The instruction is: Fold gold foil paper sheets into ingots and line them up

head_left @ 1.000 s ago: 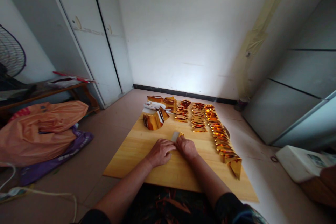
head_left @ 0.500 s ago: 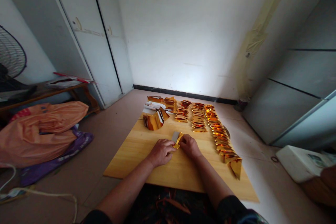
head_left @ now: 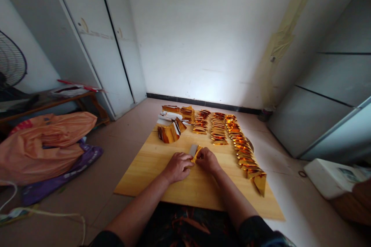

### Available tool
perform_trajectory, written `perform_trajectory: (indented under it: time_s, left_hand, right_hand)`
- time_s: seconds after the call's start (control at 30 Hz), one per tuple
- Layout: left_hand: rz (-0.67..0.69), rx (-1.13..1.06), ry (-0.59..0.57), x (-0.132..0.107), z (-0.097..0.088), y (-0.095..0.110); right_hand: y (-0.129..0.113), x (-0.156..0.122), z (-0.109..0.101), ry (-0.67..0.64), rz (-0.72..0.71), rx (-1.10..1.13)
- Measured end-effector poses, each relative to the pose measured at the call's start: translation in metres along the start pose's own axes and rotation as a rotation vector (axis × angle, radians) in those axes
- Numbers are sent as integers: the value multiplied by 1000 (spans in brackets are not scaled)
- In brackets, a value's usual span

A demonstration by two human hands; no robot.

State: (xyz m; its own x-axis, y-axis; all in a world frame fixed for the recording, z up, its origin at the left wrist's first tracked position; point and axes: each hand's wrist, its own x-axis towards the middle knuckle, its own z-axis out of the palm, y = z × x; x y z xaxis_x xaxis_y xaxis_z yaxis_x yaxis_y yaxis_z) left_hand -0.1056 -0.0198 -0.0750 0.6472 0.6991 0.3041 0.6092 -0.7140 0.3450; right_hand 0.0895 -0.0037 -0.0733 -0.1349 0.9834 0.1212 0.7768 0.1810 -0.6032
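Between my hands, on the wooden board [head_left: 145, 173], is a small piece of gold foil paper [head_left: 196, 153], partly folded, with a grey-white side showing. My left hand [head_left: 177, 166] presses its fingers together on the near left end of the paper. At the paper's right edge my right hand [head_left: 208, 159] pinches it between thumb and fingers. The fingers hide part of the fold. Beyond my hands a curved stack of gold foil sheets [head_left: 169, 133] lies on the board.
Rows of folded gold foil pieces [head_left: 218, 128] stand at the back, and a longer row [head_left: 242, 148] runs down the right side. More foil sheets [head_left: 188, 114] and a white roll [head_left: 170, 115] lie at the back left. An orange bag [head_left: 49, 142] rests left of the board.
My fingers have shifted slightly on the gold foil paper, and less of its gold near end shows now. The rows have not changed.
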Motion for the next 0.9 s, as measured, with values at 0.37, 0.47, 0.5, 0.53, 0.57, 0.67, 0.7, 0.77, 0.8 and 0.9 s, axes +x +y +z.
perform_trajectory:
  time_s: [0.37,0.47,0.5,0.53,0.57,0.67,0.7,0.77,0.8,0.9]
  left_hand:
    - [-18,9,-15,0,-3,3]
    - [-19,2,-7,1,-3,4]
    - [-20,0,-6,1,-2,4]
    - [-22,-1,-5,1,-2,5]
    - [-23,0,-4,1,-2,6]
    - [-23,9,-2,1,-4,8]
    - [-22,13,-3,1,-4,9]
    - [-17,19,-12,1,-6,10]
    - [-15,24,-16,1,-7,11]
    - [-16,55,-18,2,-8,15]
  right_hand:
    - [7,6,-2,35,-13,1]
    - [8,7,0,27,-23,-41]
    - [8,7,0,18,-37,-61]
    - [8,8,0,2,-53,-82]
    - [7,8,0,-17,-68,-103]
    - [4,8,-1,-66,-79,-154]
    - [2,8,-2,-75,-67,-171]
    - [-2,8,-3,-89,-36,-210]
    - [-4,7,-3,-95,-21,-231]
    - [-10,6,-5,-116,-1,-296]
